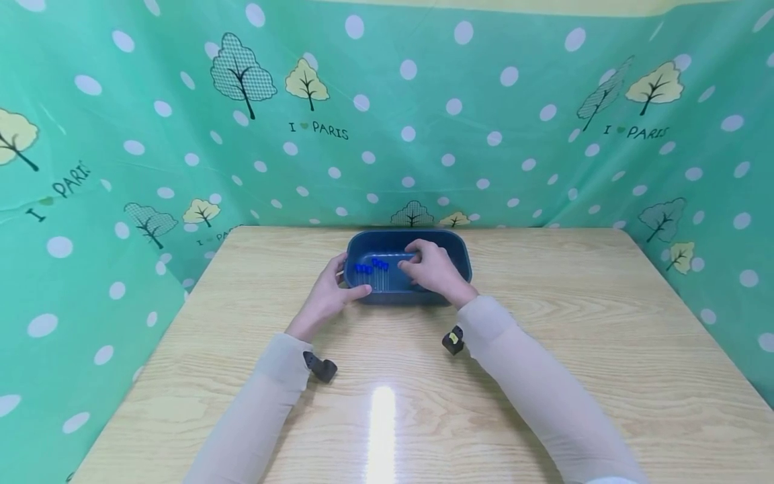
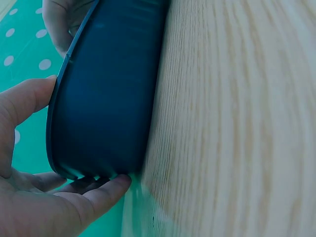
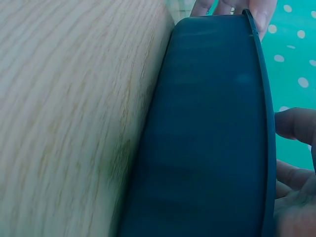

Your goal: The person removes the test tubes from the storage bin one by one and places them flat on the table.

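Note:
A dark blue rectangular plastic bin (image 1: 406,298) stands on the table. Inside, toward its left end, several thin clear tubes with blue caps (image 1: 379,264) lie side by side. My left hand (image 1: 329,292) grips the bin's left front corner, the thumb on the front rim and the fingers against the end wall; the left wrist view shows this hold on the bin wall (image 2: 108,89). My right hand (image 1: 432,270) is over the right half of the bin with bent fingers. In the right wrist view the bin wall (image 3: 202,128) hides most of that hand, so anything between its fingertips cannot be made out.
The light wood-grain table (image 1: 544,269) extends around the bin. A green dotted cloth (image 1: 387,148) hangs behind and at both sides, close to the bin's back. A bright light reflection (image 1: 381,430) lies on the tabletop at the front.

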Demonstrator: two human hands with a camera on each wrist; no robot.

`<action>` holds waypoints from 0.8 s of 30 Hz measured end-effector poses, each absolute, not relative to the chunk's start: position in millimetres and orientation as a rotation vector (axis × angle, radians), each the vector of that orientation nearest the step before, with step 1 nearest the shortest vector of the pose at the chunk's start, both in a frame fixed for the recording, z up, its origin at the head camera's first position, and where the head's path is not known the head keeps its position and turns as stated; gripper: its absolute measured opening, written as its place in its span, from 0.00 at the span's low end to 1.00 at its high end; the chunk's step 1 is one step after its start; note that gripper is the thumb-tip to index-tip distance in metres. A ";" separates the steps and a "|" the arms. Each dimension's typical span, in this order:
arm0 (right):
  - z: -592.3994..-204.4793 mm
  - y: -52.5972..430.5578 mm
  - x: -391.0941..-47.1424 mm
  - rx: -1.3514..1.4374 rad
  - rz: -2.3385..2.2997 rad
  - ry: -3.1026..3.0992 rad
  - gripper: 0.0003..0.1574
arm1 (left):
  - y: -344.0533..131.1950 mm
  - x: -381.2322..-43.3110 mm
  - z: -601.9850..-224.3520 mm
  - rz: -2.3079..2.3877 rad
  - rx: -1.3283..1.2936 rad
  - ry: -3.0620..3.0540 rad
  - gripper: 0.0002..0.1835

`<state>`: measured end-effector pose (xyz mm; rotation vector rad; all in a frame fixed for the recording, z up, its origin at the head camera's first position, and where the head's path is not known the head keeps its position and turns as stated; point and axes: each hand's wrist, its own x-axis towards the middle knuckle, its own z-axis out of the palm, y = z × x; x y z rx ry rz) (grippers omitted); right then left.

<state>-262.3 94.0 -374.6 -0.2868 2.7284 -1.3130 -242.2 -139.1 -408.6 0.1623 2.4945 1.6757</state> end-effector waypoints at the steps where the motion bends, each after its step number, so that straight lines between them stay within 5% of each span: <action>1: -374.3 92.8 -262.3 -0.282 -1.301 2.733 0.29 | -139.1 -242.0 -408.5 1.675 0.159 2.492 0.51; 24: -377.3 67.1 -273.2 -0.285 -1.173 2.752 0.27 | -140.4 -240.6 -408.2 1.676 0.159 2.476 0.52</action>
